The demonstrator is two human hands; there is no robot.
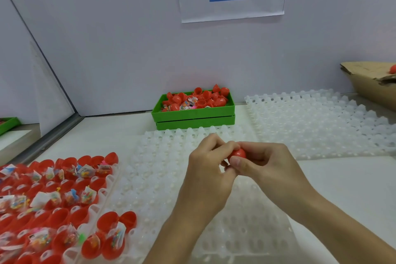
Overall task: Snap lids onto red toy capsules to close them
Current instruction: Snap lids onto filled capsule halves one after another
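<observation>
Both hands grip one red capsule [237, 154] between them, the left hand [211, 164] curled round its near side, the right hand [262, 162] pinching its top, above a white tray [154, 178]; open capsules [53, 195] fill the tray's left part

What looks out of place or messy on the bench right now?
Little. The green tray at the back is overfilled: red capsule halves heap above its rim. The cardboard box at far right looks torn. Both hands, left hand and right hand, hold one red capsule.
</observation>
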